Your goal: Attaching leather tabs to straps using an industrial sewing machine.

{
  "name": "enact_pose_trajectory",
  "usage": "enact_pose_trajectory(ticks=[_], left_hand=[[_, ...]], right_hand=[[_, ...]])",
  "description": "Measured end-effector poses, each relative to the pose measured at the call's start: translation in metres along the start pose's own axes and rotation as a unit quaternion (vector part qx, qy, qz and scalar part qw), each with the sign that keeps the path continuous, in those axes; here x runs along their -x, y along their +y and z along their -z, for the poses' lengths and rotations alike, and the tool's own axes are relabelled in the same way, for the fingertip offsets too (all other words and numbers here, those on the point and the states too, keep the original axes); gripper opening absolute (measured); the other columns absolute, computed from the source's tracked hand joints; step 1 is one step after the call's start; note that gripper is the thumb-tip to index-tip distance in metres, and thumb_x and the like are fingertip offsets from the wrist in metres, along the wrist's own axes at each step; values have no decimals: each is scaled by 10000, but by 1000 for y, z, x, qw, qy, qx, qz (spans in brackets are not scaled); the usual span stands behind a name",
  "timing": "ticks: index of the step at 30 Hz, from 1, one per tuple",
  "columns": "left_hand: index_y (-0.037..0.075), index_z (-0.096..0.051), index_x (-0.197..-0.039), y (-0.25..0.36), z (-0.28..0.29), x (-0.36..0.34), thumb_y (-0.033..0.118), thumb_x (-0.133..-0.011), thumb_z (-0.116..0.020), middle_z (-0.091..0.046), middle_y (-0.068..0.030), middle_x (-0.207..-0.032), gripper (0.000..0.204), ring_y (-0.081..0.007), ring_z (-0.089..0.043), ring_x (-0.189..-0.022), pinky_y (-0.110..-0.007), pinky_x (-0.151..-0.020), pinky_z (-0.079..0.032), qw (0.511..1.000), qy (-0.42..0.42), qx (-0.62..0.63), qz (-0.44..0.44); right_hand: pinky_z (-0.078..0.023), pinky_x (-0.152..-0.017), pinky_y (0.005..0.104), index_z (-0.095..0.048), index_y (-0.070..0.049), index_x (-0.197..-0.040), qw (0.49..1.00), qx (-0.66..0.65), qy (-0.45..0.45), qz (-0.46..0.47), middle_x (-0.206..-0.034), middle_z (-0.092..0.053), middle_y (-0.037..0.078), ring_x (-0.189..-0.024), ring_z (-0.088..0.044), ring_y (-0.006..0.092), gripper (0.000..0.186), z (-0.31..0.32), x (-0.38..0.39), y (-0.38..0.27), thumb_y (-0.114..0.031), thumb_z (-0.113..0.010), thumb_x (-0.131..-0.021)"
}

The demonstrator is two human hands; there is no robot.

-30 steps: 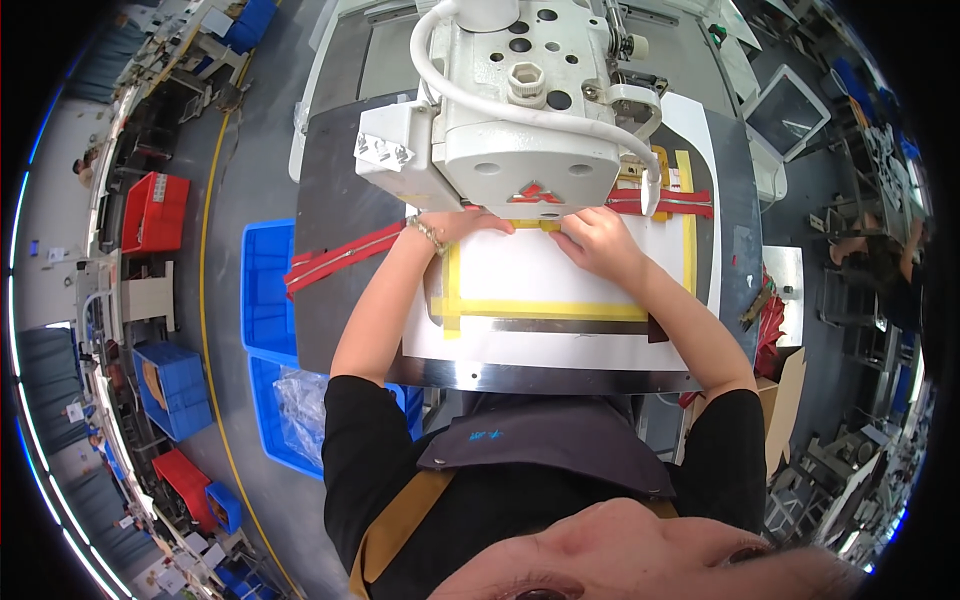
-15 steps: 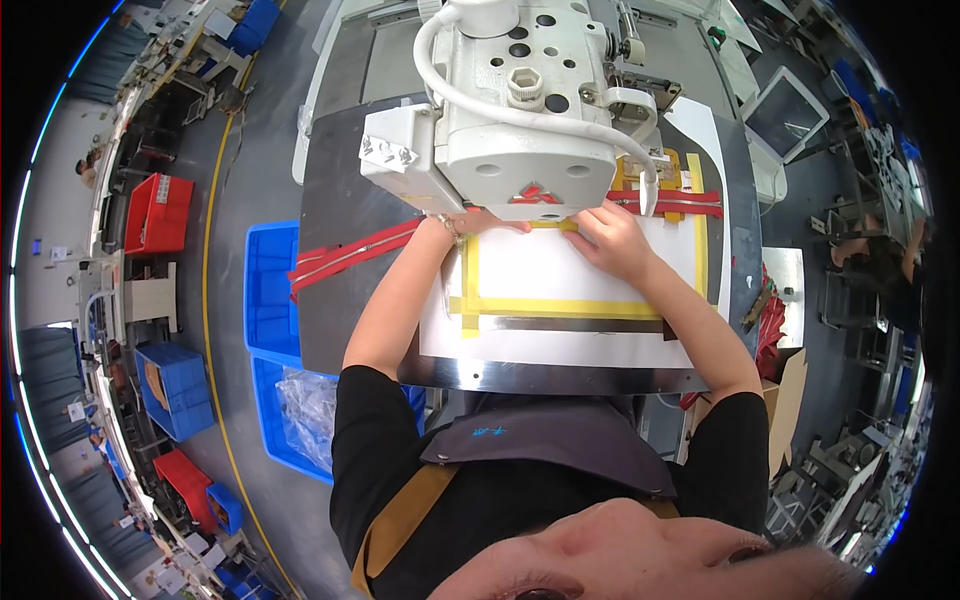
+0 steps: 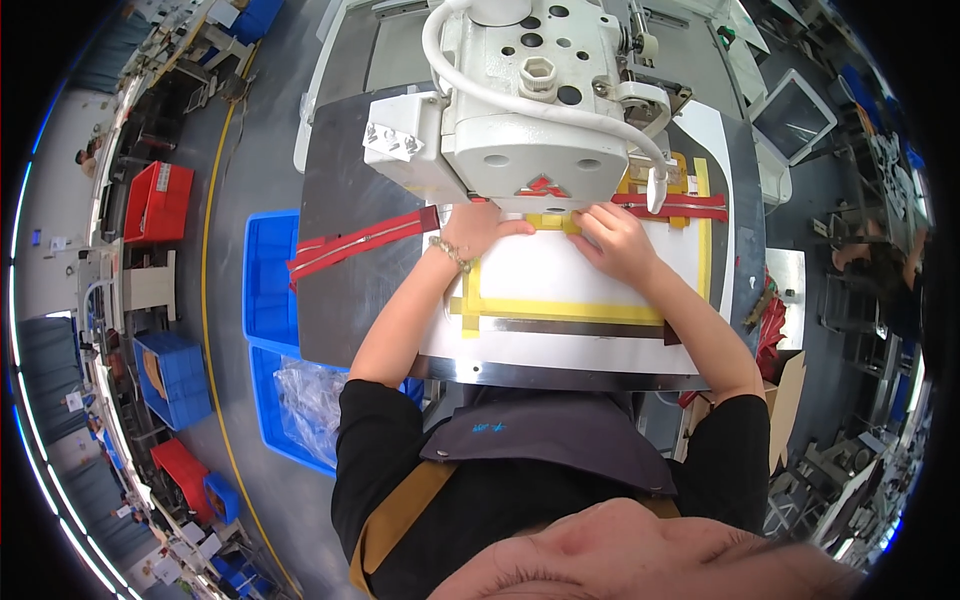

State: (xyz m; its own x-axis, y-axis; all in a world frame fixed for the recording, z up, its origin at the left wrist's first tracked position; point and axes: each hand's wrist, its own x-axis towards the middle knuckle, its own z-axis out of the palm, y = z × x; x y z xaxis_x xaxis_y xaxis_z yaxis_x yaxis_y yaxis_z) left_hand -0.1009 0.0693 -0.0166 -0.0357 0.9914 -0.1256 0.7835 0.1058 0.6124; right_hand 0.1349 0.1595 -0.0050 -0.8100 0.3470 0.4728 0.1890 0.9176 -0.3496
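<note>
My left hand (image 3: 478,230), with a beaded bracelet at the wrist, lies at the front of a white sewing machine head (image 3: 535,130). Its thumb stretches right along a white board (image 3: 560,270) edged with yellow tape; the other fingertips are hidden under the head. My right hand (image 3: 618,242) bends its fingers together beside a small yellow piece (image 3: 546,221); what they pinch, if anything, is hidden. A red zipper strip (image 3: 365,239) lies slanting left of my left hand. Another red zipper (image 3: 680,206) runs rightward from my right fingers, over a yellow fixture (image 3: 678,180).
A white hose (image 3: 560,121) loops across the machine head. Blue bins (image 3: 270,227) stand left of the dark table (image 3: 335,170), one holding clear plastic. Red zippers (image 3: 770,325) hang in a bundle at the right, above a cardboard box (image 3: 790,400). A monitor (image 3: 793,115) stands back right.
My left hand has come slightly toward me, so more of its back and bracelet shows. The left zipper's right end is now visible beside it. My right hand has stayed nearly in place.
</note>
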Motion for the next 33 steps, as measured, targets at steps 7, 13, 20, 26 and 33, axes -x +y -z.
enact_pose_trajectory(ticks=[7,13,20,26,33], left_hand=[[52,-490,-1244,11,-12,33,604,-758,-611,-509,-158,-1175,746,-317,-422,-1119,-446,-938,-264,984,109,-126,-59],[7,-487,-1220,17,-15,35,563,-784,-603,-516,-161,-1117,715,-311,-461,-1020,-425,-883,-305,972,148,-159,-88],[24,-523,-1203,14,-22,39,567,-773,-608,-507,-143,-1119,698,-308,-454,-1006,-422,-858,-305,971,171,-148,-76],[25,-545,-1167,11,-25,37,584,-773,-598,-512,-138,-1087,687,-307,-461,-975,-419,-842,-307,967,197,-130,-94],[25,-560,-1134,10,-27,38,584,-773,-595,-517,-131,-1075,666,-304,-471,-955,-416,-826,-319,964,206,-138,-101]], right_hand=[[-531,-790,344,-590,-16,-867,1000,15,8,16,-1059,-637,129,-971,-623,285,232,1,12,-18,-122,-733,-718],[-526,-787,334,-587,-25,-864,999,25,3,30,-1076,-628,118,-965,-616,268,243,3,10,-17,-139,-739,-713],[-505,-793,355,-579,-35,-849,996,27,7,82,-1040,-619,93,-875,-607,254,255,13,-4,-8,-156,-743,-698],[-456,-842,406,-559,-15,-1026,994,50,80,-47,-1123,-560,145,-994,-547,326,340,-9,-21,26,-156,-717,-760],[-379,-877,450,-520,-46,-1150,977,122,1,-173,-1094,-548,164,-1046,-501,342,479,-8,-29,34,-237,-720,-759]])
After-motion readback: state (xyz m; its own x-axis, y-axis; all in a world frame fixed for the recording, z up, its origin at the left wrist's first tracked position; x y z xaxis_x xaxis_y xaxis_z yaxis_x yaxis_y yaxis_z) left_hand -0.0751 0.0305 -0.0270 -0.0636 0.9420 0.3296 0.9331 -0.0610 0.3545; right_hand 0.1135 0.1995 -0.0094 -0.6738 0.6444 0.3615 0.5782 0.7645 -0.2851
